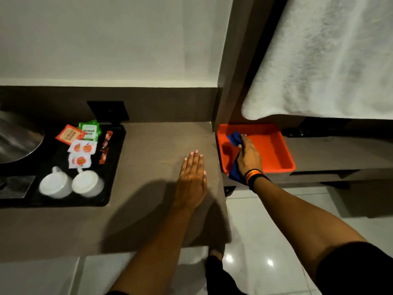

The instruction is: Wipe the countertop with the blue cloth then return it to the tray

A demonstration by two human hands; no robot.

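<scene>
My right hand [248, 158] is closed on the blue cloth [234, 139] over the left part of the orange tray [274, 145]. Part of the cloth bunches up beyond my fingers inside the tray, and another part hangs below my wrist over the tray's near left corner. The tray sits on a lower shelf to the right of the brown countertop [153, 141]. My left hand [192, 179] lies flat, palm down, fingers together, on the countertop near its right edge and holds nothing.
A black tray [114, 167] on the countertop's left holds two upturned white cups [55, 185], [87, 184] and several sachets [81, 149]. A metal kettle [14, 139] stands at the far left. A white towel [329, 60] hangs above the orange tray. Tiled floor lies below.
</scene>
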